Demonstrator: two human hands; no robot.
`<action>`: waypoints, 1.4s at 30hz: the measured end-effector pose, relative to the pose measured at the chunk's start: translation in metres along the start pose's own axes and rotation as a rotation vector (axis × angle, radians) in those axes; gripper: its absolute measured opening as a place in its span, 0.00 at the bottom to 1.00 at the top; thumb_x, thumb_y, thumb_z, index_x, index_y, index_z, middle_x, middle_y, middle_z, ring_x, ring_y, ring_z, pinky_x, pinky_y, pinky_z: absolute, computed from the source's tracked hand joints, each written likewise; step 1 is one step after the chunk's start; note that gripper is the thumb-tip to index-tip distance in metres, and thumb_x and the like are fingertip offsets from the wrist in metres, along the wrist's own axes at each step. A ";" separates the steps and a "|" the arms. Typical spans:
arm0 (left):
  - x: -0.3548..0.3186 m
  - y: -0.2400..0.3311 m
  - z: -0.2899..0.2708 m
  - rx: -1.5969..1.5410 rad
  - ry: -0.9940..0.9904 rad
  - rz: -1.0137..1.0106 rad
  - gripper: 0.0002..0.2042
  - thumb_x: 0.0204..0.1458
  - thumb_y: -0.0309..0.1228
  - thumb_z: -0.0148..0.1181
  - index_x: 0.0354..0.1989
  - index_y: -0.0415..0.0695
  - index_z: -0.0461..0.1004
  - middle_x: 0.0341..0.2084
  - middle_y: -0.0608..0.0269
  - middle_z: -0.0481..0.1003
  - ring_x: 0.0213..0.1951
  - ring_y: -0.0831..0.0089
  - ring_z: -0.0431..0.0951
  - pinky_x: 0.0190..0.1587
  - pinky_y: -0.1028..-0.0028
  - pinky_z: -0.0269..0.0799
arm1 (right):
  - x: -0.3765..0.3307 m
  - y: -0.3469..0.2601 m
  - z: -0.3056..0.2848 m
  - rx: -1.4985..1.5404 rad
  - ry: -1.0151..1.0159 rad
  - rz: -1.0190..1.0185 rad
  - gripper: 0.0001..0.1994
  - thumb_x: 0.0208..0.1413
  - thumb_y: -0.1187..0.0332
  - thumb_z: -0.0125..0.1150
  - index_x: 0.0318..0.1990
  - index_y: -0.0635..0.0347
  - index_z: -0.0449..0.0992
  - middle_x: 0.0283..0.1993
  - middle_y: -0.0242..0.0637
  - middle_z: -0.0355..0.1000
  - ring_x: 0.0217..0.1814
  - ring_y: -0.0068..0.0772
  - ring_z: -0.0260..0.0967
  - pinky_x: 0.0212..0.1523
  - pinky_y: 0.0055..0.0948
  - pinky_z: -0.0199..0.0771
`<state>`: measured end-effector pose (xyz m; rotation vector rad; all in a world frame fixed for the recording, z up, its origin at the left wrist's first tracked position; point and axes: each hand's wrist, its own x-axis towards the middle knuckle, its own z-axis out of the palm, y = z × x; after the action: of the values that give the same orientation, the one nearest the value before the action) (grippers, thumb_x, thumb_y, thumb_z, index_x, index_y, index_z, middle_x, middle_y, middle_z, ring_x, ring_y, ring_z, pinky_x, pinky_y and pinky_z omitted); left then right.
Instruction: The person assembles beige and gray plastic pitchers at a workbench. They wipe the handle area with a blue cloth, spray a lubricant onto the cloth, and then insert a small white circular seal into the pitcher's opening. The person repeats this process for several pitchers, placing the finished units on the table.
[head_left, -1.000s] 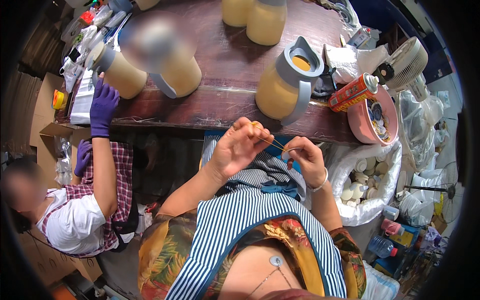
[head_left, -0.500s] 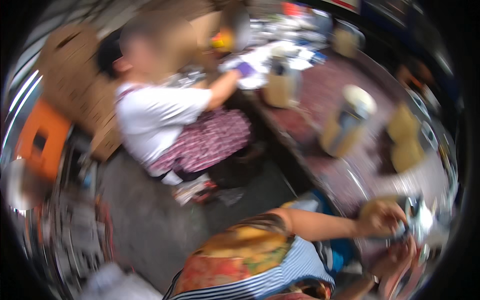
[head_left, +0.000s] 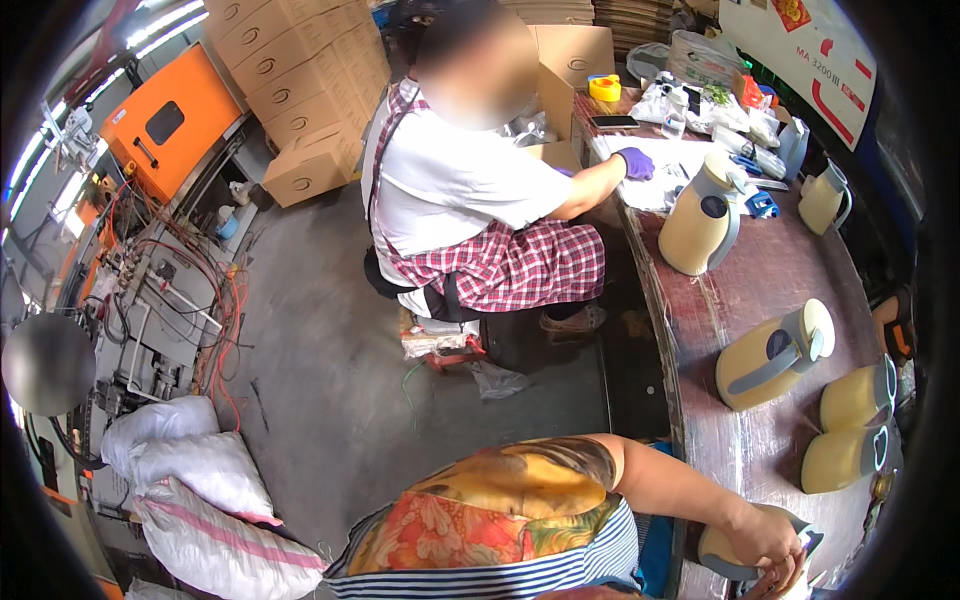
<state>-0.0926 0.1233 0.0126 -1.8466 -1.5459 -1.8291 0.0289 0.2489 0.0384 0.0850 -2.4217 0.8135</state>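
Observation:
My left hand (head_left: 764, 540) is over a cream jug body (head_left: 718, 556) with a dark grey rim, at the table's near end. Its fingers are bent and closed together at the jug's top; what they pinch, if anything, is hidden. Just below it, at the picture's lower edge, a small part of my right hand (head_left: 786, 580) shows against the left fingers. Most of that hand is cut off. Beyond my hands stand two cream jug bodies without lids, an upper one (head_left: 850, 398) and a lower one (head_left: 836, 462), each with a pale handle.
Lidded cream jugs (head_left: 752, 368) with grey handles stand along the reddish-brown table (head_left: 700, 325). A co-worker in a checked apron (head_left: 530, 262) sits at its far left side, a purple-gloved hand (head_left: 636, 163) on white sheets. Stacked cartons (head_left: 300, 75) and white sacks (head_left: 200, 470) stand left.
The view has swung and steadied, so the co-worker and table sit further right. Both my hands appear lower in the picture, still close together by the jug body.

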 end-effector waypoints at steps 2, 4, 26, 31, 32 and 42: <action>0.009 -0.035 -0.001 0.407 -0.242 0.027 0.06 0.38 0.34 0.65 0.25 0.49 0.82 0.31 0.62 0.74 0.36 0.60 0.76 0.36 0.62 0.74 | 0.012 -0.037 0.007 -0.265 0.010 -0.232 0.18 0.64 0.63 0.56 0.56 0.67 0.70 0.53 0.50 0.72 0.49 0.48 0.72 0.51 0.46 0.70; 0.010 -0.019 -0.018 0.544 -0.114 0.109 0.07 0.34 0.36 0.66 0.20 0.48 0.80 0.30 0.61 0.73 0.36 0.61 0.75 0.33 0.61 0.73 | 0.008 -0.034 0.011 -0.300 0.047 -0.170 0.19 0.64 0.62 0.56 0.56 0.66 0.70 0.53 0.51 0.72 0.49 0.48 0.72 0.52 0.46 0.70; -0.060 0.030 -0.014 0.162 0.592 -0.350 0.19 0.41 0.34 0.72 0.34 0.43 0.66 0.30 0.51 0.75 0.34 0.51 0.77 0.36 0.61 0.71 | -0.011 -0.002 0.048 -0.387 0.247 0.028 0.28 0.60 0.50 0.60 0.57 0.65 0.72 0.53 0.54 0.73 0.54 0.48 0.71 0.57 0.49 0.65; -0.068 0.013 -0.058 0.211 0.615 -0.401 0.18 0.44 0.32 0.71 0.37 0.45 0.66 0.29 0.53 0.76 0.34 0.49 0.78 0.35 0.63 0.72 | -0.001 -0.009 0.056 -0.333 0.257 0.003 0.28 0.60 0.50 0.60 0.57 0.65 0.72 0.54 0.54 0.72 0.55 0.48 0.70 0.57 0.49 0.65; -0.069 0.013 -0.060 0.199 0.601 -0.401 0.18 0.45 0.32 0.71 0.37 0.45 0.66 0.30 0.53 0.76 0.34 0.49 0.78 0.35 0.63 0.72 | 0.000 -0.008 0.057 -0.324 0.264 0.009 0.28 0.60 0.50 0.60 0.57 0.66 0.72 0.54 0.55 0.72 0.55 0.48 0.70 0.57 0.50 0.65; -0.070 0.021 -0.065 0.214 0.587 -0.306 0.19 0.45 0.27 0.69 0.44 0.44 0.68 0.28 0.50 0.76 0.32 0.49 0.79 0.33 0.63 0.72 | -0.002 -0.006 0.051 -0.349 0.258 0.051 0.27 0.61 0.51 0.59 0.58 0.66 0.71 0.55 0.56 0.70 0.57 0.49 0.69 0.58 0.50 0.65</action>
<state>-0.1049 0.0301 -0.0143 -0.8974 -1.7499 -1.9783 0.0066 0.2149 0.0075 -0.2049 -2.2871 0.3855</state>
